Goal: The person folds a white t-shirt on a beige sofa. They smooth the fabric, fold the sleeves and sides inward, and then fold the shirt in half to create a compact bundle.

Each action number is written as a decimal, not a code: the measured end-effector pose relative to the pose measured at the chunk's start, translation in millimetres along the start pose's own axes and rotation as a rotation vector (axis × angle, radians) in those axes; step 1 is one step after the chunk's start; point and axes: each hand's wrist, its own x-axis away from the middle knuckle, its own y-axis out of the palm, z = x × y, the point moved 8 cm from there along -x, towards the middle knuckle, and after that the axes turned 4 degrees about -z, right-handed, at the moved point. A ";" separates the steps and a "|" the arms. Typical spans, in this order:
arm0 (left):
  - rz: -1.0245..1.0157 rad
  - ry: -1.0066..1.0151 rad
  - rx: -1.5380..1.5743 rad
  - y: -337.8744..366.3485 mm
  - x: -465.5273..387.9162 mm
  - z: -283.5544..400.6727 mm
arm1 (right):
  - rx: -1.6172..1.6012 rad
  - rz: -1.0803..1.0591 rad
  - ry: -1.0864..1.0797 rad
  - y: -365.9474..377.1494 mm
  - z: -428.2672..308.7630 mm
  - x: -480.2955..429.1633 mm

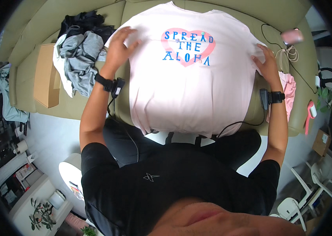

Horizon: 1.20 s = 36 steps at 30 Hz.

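Observation:
A pale pink T-shirt (180,97) lies spread on the seat of an olive-green sofa before me, its neckline at the far side. On its chest is a pink heart print (164,38) with blue lettering. My left hand (121,48) is at the shirt's left sleeve, slightly blurred, fingers apart and palm facing inward. At the opposite sleeve is my right hand (267,63), its thumb and fingers spread over the cloth. I see no cloth pinched in either hand. The lower hem hangs over the sofa's front edge near my knees, with some wrinkles.
Left of the shirt are a heap of grey and black clothes (83,59) and a cardboard box (46,76). To the right lie a coiled cable (289,54), a blurred pink object (292,36), folded pink cloth (287,85) and a lint roller (311,113). Cables run from both wrist devices.

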 end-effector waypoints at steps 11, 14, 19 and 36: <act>-0.252 0.011 0.288 -119.6 43.8 168.5 | -0.179 -0.513 0.119 -134.5 -146.5 84.1; -0.118 0.012 0.289 -191.3 70.7 184.1 | -0.178 -0.477 0.128 -200.0 -190.5 123.7; -0.057 -0.161 0.448 -324.8 167.3 189.1 | -0.140 -0.527 0.224 -286.2 -252.2 224.8; -0.145 0.041 -0.264 50.4 167.8 162.4 | -0.089 0.200 0.086 99.0 -143.7 193.7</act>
